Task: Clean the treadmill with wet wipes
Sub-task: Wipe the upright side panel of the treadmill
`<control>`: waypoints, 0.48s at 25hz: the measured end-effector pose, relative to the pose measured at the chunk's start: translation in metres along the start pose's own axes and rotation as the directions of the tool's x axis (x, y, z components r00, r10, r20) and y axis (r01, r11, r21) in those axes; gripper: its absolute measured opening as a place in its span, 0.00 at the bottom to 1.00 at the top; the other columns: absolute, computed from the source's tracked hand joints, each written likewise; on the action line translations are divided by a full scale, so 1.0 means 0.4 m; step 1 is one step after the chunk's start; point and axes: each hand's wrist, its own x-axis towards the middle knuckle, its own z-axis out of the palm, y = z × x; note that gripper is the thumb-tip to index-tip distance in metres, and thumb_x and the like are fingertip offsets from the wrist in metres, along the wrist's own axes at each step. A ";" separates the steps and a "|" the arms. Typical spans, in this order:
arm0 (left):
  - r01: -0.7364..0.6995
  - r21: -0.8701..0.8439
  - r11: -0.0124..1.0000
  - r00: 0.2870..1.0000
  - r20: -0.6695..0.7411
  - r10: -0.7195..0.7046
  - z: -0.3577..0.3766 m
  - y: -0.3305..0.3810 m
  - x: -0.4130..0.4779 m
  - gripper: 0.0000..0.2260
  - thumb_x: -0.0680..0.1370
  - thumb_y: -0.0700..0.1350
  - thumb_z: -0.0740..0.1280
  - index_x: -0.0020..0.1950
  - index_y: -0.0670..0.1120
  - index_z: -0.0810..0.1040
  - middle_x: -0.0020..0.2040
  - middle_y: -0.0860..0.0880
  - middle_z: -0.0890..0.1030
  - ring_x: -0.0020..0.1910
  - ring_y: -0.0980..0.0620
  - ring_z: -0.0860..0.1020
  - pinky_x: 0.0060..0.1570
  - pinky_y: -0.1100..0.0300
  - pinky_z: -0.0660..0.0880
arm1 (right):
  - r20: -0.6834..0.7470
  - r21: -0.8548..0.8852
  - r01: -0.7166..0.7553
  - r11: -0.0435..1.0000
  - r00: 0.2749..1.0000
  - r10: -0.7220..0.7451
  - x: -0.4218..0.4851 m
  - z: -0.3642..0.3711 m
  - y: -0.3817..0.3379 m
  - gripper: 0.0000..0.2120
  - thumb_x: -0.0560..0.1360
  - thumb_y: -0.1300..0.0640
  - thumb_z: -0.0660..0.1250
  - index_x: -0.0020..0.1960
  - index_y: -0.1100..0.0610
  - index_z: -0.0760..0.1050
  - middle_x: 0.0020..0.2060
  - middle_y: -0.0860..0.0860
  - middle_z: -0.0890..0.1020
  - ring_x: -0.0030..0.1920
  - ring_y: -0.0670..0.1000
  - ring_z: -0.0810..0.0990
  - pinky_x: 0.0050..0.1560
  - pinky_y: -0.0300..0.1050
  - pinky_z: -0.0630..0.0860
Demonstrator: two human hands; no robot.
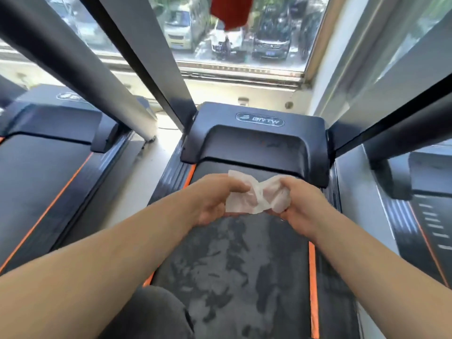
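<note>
A window (pixel 234 33) overlooking parked cars was seen beyond the black, orange-striped treadmill (pixel 254 143). Above its damp-streaked belt (pixel 232 265), a crumpled white wet wipe (pixel 254 196) was pinched between the left hand (pixel 215 199) and right hand (pixel 303 204), fingers curled.

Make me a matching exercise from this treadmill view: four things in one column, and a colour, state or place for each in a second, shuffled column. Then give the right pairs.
Column one:
1. wet wipe
2. running belt
3. edge stripe
4. motor cover

Column two:
A. orange
B. bears the BRTW logo
C. white, held by the left hand and the right hand
D. dark, with blotchy patches

Pairs: 1-C; 2-D; 3-A; 4-B
</note>
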 end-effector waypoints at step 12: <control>-0.013 0.102 0.995 0.998 0.069 0.006 0.110 0.015 0.387 0.08 0.81 0.36 0.64 0.56 0.41 0.82 0.48 0.41 0.84 0.42 0.47 0.84 0.39 0.55 0.83 | 0.213 0.190 -0.072 0.979 0.977 0.031 0.317 -0.189 0.033 0.11 0.78 0.57 0.68 0.59 0.57 0.75 0.53 0.58 0.82 0.54 0.58 0.81 0.60 0.58 0.78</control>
